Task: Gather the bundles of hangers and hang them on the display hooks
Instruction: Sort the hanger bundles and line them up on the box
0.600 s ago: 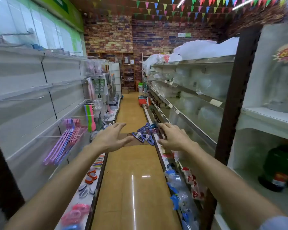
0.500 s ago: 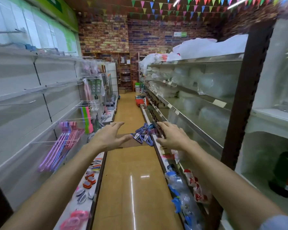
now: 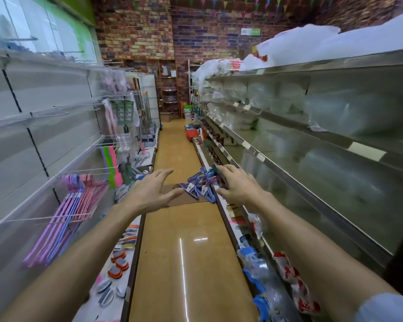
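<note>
A heap of blue and purple hanger bundles (image 3: pixel 199 184) lies on a flat piece of cardboard (image 3: pixel 172 194) on the aisle floor ahead, against the right shelf base. Both my arms stretch forward toward it. My left hand (image 3: pixel 153 190) has spread, relaxed fingers and holds nothing. My right hand (image 3: pixel 236 185) is also held out with loose fingers, empty, in front of the right shelf edge. Pink, purple and blue hangers (image 3: pixel 63 214) hang on wire display hooks (image 3: pixel 44 218) on the left wall.
The narrow aisle has a shiny tan floor (image 3: pixel 179 263). Left low shelf holds brushes (image 3: pixel 119 261) and small goods. Right shelves (image 3: pixel 312 140) carry plastic-wrapped goods, with packets (image 3: pixel 291 277) along the bottom. A red basket (image 3: pixel 192 133) stands farther down. Brick wall at the end.
I have stepped forward down the aisle; the hanger heap is nearer. Both hands stay outstretched and empty, and the view has swung slightly left.
</note>
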### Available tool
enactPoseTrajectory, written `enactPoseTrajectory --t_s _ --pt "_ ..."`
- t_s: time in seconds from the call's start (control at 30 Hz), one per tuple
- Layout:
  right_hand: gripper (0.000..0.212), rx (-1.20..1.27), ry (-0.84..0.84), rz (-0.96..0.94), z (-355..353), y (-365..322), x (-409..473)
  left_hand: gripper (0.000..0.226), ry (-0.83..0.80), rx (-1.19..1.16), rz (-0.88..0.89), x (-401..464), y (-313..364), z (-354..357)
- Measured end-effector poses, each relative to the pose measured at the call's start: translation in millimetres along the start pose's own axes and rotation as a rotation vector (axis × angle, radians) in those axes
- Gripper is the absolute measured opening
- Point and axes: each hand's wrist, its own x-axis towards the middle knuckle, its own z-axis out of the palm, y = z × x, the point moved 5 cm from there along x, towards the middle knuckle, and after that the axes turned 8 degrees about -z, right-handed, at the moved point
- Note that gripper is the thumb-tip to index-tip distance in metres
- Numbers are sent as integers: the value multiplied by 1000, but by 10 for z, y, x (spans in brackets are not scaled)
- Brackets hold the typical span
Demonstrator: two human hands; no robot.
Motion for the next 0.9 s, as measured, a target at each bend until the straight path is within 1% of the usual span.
enactPoseTrajectory --t_s 0.17,0.3,0.37,0.5,0.67,0.73,0.83,0.9 --pt "76 32 -6 -29 241 221 1009 85 -7 21 -21 890 -405 213" --pt "76 46 -18 -38 335 433 1843 102 -25 -8 -48 1649 -690 277" --pt "77 57 -16 -39 395 521 2251 107 -15 -36 -65 2015 -848 331" --pt "75 70 -24 -46 607 615 2992 101 -24 -49 -81 2604 -1135 504" --pt "75 88 -27 -50 863 749 3876 86 -26 -60 -84 3339 -1552 763" --pt "75 90 -31 -43 1008 836 4240 88 -26 -58 -77 3675 -1749 894" --pt "76 89 -43 -16 1222 973 4814 96 -27 -60 -67 4239 -2035 1077" --pt "76 81 -47 7 1346 1057 5234 95 -31 -72 -50 4678 -2236 1189"
